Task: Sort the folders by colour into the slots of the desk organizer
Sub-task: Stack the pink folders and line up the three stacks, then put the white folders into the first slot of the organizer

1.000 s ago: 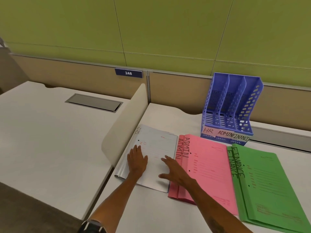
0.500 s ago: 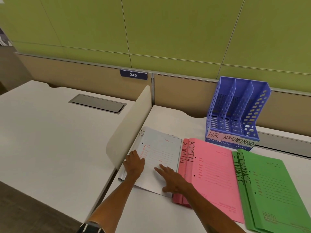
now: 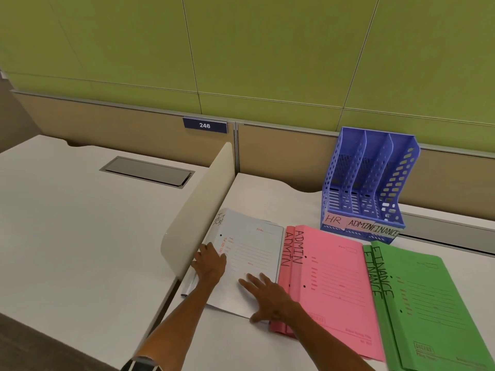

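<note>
Fingers (image 3: 254, 282) of right hand (image 3: 267, 298) spread flat on white folder (image 3: 257, 245); left hand (image 3: 211, 263) flat at spine. I judge folder light, floppy, slick: pinch spine beneath left hand.

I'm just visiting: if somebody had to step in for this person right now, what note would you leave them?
Left hand: open, resting on the white pile's left edge.
Right hand: open, fingers spread flat on the same pile.
The white pile, pink folders marked ADMIN and green folders marked FINANCE lie side by side on the desk before the blue organizer.
Done: nothing filed; its three slots, labelled HR, ADMIN, FINANCE, are empty.
Left: all piles; white to HR seems the likely start.
</note>
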Motion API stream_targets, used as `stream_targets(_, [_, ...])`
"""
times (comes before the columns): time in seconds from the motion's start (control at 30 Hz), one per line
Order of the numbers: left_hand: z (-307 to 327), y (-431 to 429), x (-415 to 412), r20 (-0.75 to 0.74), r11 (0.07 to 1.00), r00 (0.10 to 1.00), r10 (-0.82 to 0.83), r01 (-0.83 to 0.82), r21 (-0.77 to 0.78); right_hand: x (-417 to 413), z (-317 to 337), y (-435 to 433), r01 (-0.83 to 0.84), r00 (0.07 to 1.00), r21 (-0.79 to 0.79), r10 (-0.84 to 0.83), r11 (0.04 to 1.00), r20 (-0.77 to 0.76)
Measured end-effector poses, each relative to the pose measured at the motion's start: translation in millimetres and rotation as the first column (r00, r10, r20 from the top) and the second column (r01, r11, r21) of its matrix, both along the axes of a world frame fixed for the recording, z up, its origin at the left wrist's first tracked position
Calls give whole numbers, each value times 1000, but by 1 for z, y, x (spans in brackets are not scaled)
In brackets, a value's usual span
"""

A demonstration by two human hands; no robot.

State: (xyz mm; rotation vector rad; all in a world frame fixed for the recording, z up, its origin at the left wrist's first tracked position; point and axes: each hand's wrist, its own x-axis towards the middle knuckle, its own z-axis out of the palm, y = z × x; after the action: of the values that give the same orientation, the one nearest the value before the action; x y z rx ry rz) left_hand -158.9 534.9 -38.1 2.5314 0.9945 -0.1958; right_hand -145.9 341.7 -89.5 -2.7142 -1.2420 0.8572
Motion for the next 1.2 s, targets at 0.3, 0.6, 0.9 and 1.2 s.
stream_targets(0.3, [9, 18, 5, -17, 994, 998, 53, -54, -96, 0, -4, -4, -15, 1000, -3, 15, 1000, -11])
stream_targets(0.6, [17, 15, 0, 215, 954, 970, 113, -46, -296, -3, 1, -5, 13, 998, 62, -9, 998, -66])
stream_targets(0.9, [47, -1, 0, 347, 938, 921, 175, -49, -342, 7, 39, 2, 341, 939, 312, -305, 887, -158])
stream_targets(1.2, [99, -38, 27, 593, 975, 793, 140, -5, -223, 55, 132, 24, 630, 769, 574, -525, 523, -365])
